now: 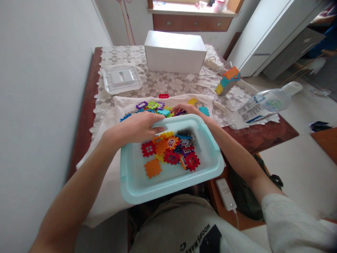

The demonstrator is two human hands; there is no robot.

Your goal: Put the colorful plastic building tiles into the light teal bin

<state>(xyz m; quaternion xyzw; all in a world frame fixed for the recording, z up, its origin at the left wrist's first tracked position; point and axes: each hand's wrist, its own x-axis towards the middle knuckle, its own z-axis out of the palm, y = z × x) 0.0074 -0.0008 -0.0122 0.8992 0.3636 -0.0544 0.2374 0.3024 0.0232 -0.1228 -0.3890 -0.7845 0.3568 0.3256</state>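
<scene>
A light turquoise plastic bin [171, 191] is tilted toward me at the table's near edge. Inside it lie several interlocking plastic building tiles, among them a plain orange tile [153, 168] and a red window tile [149, 149]. My left hand [140, 125] is closed on the bin's far left rim, thumb inside. Just past the far rim, my right hand [185, 108] curls its fingers round purple and red building tiles in a loose pile; the bin partly hides it. Near that pile are a green tile [153, 105] and a turquoise tile [204, 111].
A cream cloth [105, 131] lies under the pile. Farther back are a clear lid [122, 79] and a white box [175, 51]. To the right stand a built tile block [228, 80] and a leaning clear bottle [263, 105]. A white power strip [225, 193] rests below.
</scene>
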